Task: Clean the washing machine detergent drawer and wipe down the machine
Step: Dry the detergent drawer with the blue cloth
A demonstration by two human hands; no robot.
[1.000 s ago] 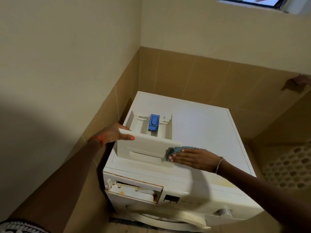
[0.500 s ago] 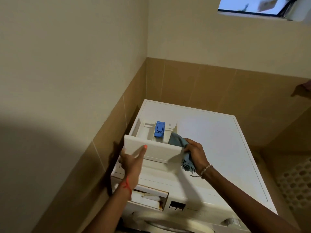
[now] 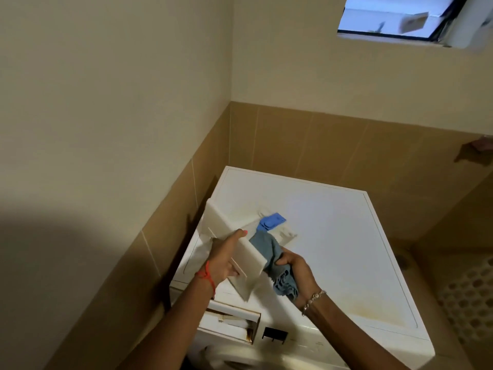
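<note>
Head view
Washing machine (image 3: 333,249): white, boxy, smooth flat top with rounded corners; yellow-brown stain on the top near the front right.
Drawer slot (image 3: 229,325): open rectangular hole at the front upper left of the machine, rust-brown marks along its edges.
Drawer (image 3: 234,244): white hard plastic, long and box-shaped, out of the slot, lifted and tilted above the left side of the machine top; flat rectangular front panel turned toward the camera.
Blue insert (image 3: 272,222): bright blue plastic, rectangular, seated at the far end of the drawer.
Left hand (image 3: 226,260): fingers wrapped around the drawer's front panel, thumb laid across its face; red thread around the wrist.
Cloth (image 3: 274,260): soft, blue-grey, crumpled, fringed at the lower edge; upper end pushed into the drawer just behind the front panel.
Right hand (image 3: 298,271): fingers closed tight on the bunched cloth; beaded bracelet on the wrist.
Walls (image 3: 133,102): plain cream above, glossy tan tiles below.
Window (image 3: 386,20): small, dark-framed, high at the right.
</note>
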